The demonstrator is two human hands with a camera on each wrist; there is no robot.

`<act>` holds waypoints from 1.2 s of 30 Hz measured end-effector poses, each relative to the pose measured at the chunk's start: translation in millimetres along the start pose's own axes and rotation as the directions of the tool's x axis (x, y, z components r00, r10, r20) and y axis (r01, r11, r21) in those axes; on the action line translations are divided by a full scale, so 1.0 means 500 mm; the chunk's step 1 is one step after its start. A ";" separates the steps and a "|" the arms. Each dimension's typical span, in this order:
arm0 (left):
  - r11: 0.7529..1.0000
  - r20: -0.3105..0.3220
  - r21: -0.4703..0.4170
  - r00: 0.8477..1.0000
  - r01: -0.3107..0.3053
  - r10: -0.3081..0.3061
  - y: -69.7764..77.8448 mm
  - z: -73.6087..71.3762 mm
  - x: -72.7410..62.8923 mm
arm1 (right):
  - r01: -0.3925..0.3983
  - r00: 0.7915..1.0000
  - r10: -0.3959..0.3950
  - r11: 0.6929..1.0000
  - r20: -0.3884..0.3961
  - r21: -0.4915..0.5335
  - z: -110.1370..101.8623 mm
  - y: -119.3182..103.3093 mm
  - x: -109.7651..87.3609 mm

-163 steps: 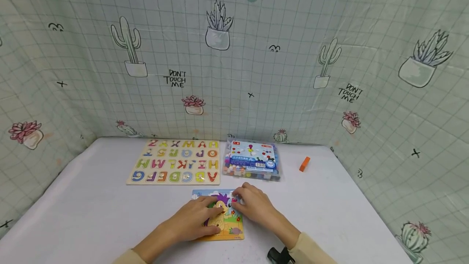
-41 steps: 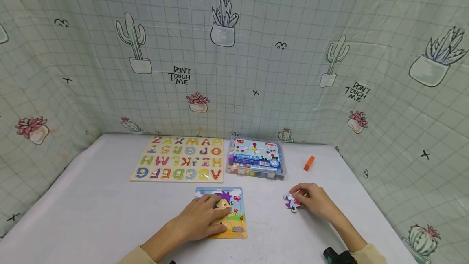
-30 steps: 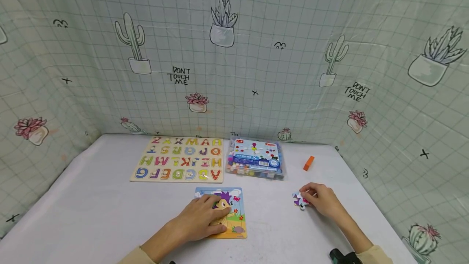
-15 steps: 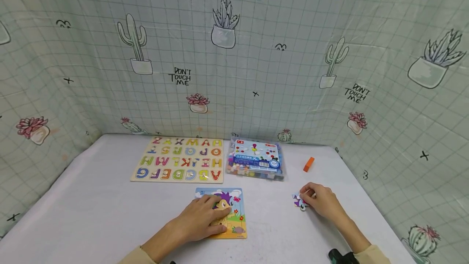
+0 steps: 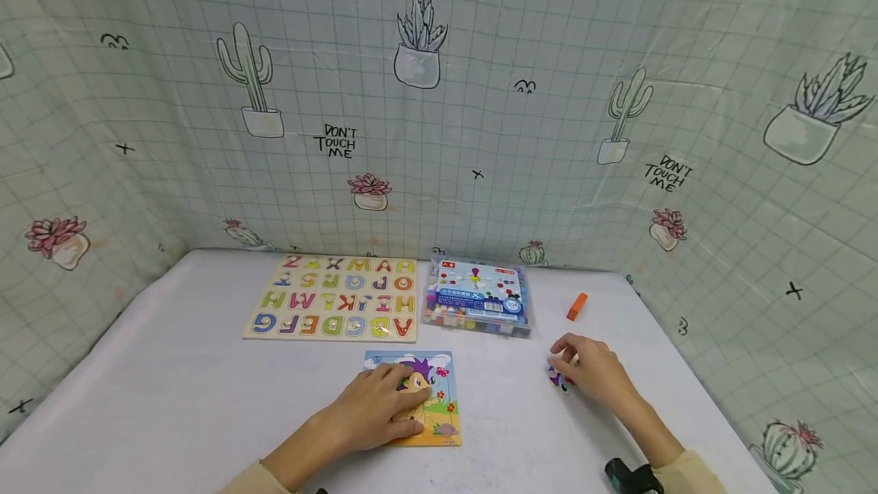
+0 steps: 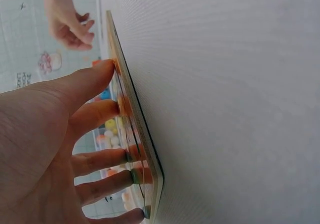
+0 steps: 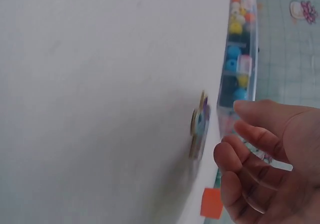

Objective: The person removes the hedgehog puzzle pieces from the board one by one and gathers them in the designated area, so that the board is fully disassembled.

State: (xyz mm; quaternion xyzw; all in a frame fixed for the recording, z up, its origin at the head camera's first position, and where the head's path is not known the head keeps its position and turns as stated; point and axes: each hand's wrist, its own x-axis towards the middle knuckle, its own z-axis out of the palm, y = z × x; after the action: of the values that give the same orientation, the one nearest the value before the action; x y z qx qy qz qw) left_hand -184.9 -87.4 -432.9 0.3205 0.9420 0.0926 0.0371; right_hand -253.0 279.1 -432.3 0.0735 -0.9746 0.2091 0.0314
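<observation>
My left hand rests on a square picture puzzle showing a purple-haired cartoon animal; part of the picture is hidden under the palm. In the left wrist view the fingertips of that hand press the top of the thin board, spread apart. Off to the right, a jigsaw piece in purple and white lies on the table, partly covered by my right hand. The right wrist view shows this puzzle piece flat on the white surface, with the loosely bent fingers above and apart from it.
A wooden alphabet board lies at the back left. Beside it is a clear plastic box of coloured beads with a blue label. An orange block sits behind the right hand. A patterned curtain borders the table.
The right hand took a piece from the puzzle, carried it right, set it on the table and has now let go, lifting slightly. The left hand has stayed on the puzzle.
</observation>
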 end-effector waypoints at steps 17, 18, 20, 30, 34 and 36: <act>1.000 -0.001 0.001 1.000 -0.002 0.002 -0.003 0.000 -0.002 | 0.161 0.986 -0.163 0.985 0.025 0.054 0.054 -0.174 0.029; 1.000 0.000 0.002 1.000 -0.001 0.001 -0.003 0.000 -0.002 | 0.174 0.984 -0.176 0.983 0.030 0.058 0.059 -0.185 0.030; 1.000 0.001 0.007 1.000 0.001 -0.001 -0.003 -0.001 -0.002 | 0.207 0.977 -0.210 0.976 0.039 0.065 0.071 -0.205 0.031; 0.999 -0.001 0.030 1.000 -0.011 0.011 -0.003 0.000 0.001 | 0.323 0.936 -0.332 0.942 0.119 0.091 0.130 -0.289 0.041; 0.999 -0.011 0.041 1.000 -0.024 0.025 -0.001 0.001 0.001 | 0.329 0.929 -0.342 0.938 0.140 0.108 0.146 -0.307 0.048; 0.998 -0.019 0.046 0.999 -0.032 0.033 -0.001 0.001 0.001 | 0.332 0.927 -0.345 0.937 0.146 0.110 0.152 -0.310 0.050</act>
State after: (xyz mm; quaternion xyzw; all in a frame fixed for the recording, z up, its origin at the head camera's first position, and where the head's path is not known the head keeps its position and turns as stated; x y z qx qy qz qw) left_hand -185.4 -87.4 -433.5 0.3355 0.9389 0.0749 0.0191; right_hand -255.8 104.4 -436.9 0.2587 -0.9370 0.2341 -0.0159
